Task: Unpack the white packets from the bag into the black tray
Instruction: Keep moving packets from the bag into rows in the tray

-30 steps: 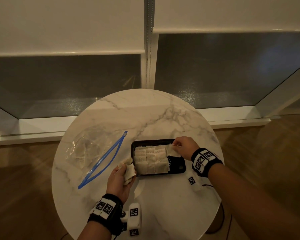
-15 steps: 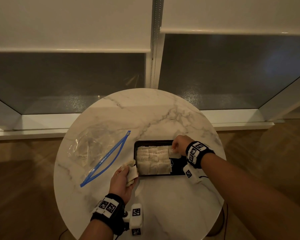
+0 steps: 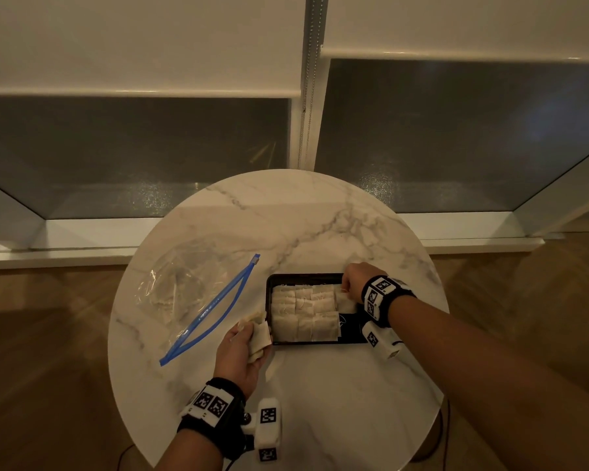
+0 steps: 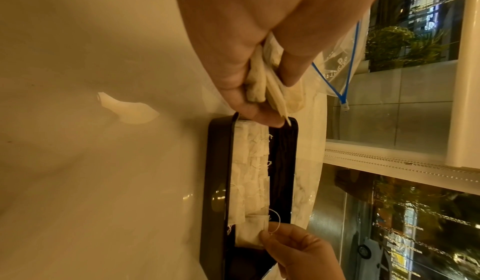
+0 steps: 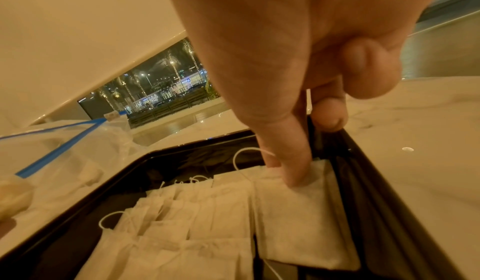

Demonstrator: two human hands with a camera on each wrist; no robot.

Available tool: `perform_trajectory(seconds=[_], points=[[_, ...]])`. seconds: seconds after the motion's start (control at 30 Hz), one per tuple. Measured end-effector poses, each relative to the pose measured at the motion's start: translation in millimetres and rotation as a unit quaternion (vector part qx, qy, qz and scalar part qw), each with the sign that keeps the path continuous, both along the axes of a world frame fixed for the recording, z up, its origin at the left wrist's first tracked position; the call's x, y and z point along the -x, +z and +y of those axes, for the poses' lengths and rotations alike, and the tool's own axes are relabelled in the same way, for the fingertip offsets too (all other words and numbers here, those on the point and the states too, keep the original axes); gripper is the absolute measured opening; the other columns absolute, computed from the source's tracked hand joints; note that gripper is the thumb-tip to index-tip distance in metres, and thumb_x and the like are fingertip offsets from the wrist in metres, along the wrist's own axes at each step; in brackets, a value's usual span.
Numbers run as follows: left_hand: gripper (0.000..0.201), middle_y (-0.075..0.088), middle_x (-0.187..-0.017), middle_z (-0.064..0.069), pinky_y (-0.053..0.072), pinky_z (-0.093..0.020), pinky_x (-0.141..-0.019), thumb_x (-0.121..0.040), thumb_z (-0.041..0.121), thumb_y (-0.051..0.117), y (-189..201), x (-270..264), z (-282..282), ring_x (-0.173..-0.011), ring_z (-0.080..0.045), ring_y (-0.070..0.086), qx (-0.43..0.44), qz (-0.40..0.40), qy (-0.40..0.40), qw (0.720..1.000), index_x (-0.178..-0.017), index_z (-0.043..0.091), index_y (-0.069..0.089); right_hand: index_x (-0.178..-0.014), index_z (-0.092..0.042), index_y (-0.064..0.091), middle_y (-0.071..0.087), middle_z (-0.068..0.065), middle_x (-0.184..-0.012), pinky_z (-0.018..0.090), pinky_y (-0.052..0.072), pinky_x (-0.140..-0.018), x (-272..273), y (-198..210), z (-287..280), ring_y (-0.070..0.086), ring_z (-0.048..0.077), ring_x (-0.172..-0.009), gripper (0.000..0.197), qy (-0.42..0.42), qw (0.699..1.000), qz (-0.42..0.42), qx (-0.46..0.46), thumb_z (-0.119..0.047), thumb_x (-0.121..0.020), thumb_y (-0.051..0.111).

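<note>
The black tray (image 3: pixel 352 334) sits right of the table's middle, with several white packets (image 3: pixel 303 311) lying in rows in its left part. My right hand (image 3: pixel 354 283) is at the tray's far right corner and pinches one white packet (image 5: pixel 298 212) by its top edge; the packet lies flat in the tray (image 5: pixel 376 202). My left hand (image 3: pixel 242 348) hovers just left of the tray and grips a small bunch of white packets (image 4: pixel 262 83). The clear bag (image 3: pixel 184 287) with a blue zip strip lies open on the table's left side, with a few packets faintly visible inside.
Everything sits on a round marble table (image 3: pixel 320 402) with wooden floor around it. A window sill (image 3: pixel 82 239) and dark glass stand behind the table's far edge. The right part of the tray floor is bare.
My right hand has brought its packet down from above the tray's right side and laid it flat in the far right corner. The left hand has kept its bunch beside the tray.
</note>
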State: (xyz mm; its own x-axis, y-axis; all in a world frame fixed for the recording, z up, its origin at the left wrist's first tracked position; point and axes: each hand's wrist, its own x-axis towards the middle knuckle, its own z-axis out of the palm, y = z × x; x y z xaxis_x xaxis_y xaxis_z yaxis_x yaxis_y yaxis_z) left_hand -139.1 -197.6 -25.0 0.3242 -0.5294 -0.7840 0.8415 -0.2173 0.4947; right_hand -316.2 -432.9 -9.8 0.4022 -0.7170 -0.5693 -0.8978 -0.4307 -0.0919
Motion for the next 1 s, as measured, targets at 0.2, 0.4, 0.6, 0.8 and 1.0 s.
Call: perform_trajectory(seconds=[0.2, 0.4, 0.6, 0.8, 1.0], points=[[0.032, 0.063, -0.130, -0.022, 0.058, -0.033, -0.068, -0.104, 0.016, 0.049, -3, -2, 3, -0.102, -0.027, 0.065, -0.004, -0.001, 0.006, 1.000, -0.133, 0.010, 0.058, -0.100, -0.023, 0.073, 0.069, 0.004, -0.105, 0.035, 0.056, -0.081, -3, 3, 1, 0.065, 0.025, -0.091, 0.020, 0.019, 0.999, 0.016, 0.022, -0.014, -0.084, 0.064], [0.032, 0.063, -0.131, -0.022, 0.059, -0.033, -0.068, -0.103, 0.017, 0.050, -3, -3, 5, -0.106, -0.028, 0.065, -0.008, -0.006, 0.008, 1.000, -0.133, 0.011, 0.060, -0.100, -0.022, 0.071, 0.067, 0.004, -0.104, 0.035, 0.055, -0.081, -4, 7, 6, 0.065, 0.025, -0.090, 0.021, 0.022, 0.998, 0.017, 0.051, -0.011, -0.085, 0.061], [0.032, 0.064, -0.131, -0.019, 0.058, -0.033, -0.072, -0.104, 0.019, 0.049, 9, -3, 5, -0.109, -0.027, 0.064, 0.005, -0.008, 0.007, 1.000, -0.134, 0.012, 0.059, -0.096, -0.028, 0.070, 0.066, 0.000, -0.103, 0.035, 0.055, -0.082, 0, 21, 13, 0.064, 0.022, -0.092, 0.021, -0.062, 0.995, -0.063, 0.055, -0.014, -0.085, 0.059], [0.035, 0.065, -0.131, -0.016, 0.054, -0.033, -0.078, -0.103, 0.021, 0.049, 38, 9, 0, -0.107, -0.025, 0.062, 0.073, -0.003, -0.013, 0.997, -0.134, 0.011, 0.060, -0.087, -0.021, 0.073, 0.069, -0.007, -0.081, 0.016, 0.049, -0.068, -3, 55, 61, 0.064, 0.008, -0.079, 0.004, -0.224, 0.905, -0.359, -0.034, -0.021, -0.085, 0.071], [0.031, 0.068, -0.109, -0.013, 0.051, -0.024, -0.062, -0.094, 0.025, 0.053, 65, 23, -4, -0.088, -0.019, 0.066, 0.152, 0.029, -0.018, 0.988, -0.116, 0.010, 0.069, -0.091, -0.013, 0.072, 0.071, 0.015, -0.087, 0.028, 0.055, -0.066, -19, 89, 128, 0.062, 0.015, -0.072, 0.014, -0.245, 0.823, -0.474, -0.195, -0.026, -0.087, 0.071]])
